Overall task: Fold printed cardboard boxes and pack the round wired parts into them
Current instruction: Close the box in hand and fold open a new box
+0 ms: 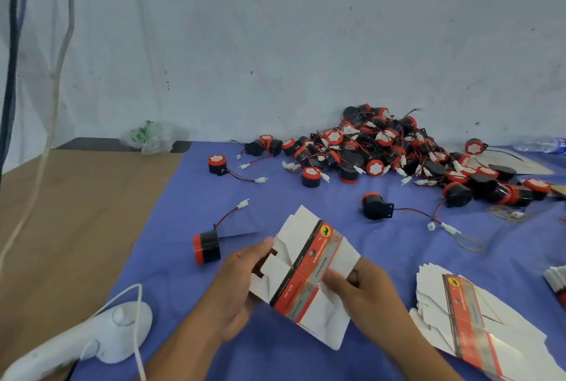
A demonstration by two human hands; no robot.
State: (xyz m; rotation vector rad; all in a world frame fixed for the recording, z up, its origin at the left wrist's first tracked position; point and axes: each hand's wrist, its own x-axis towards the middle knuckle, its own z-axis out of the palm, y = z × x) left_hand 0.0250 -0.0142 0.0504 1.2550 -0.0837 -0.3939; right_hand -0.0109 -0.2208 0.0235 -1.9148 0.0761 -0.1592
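As left hand [235, 287] and right hand [369, 293] pinch the printed box [309, 270] — blue cloth [190, 194] over brown table [76, 212], white wall [275, 43].

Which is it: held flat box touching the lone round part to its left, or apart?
Apart. Head view: blue cloth shows between the held box and the round part.
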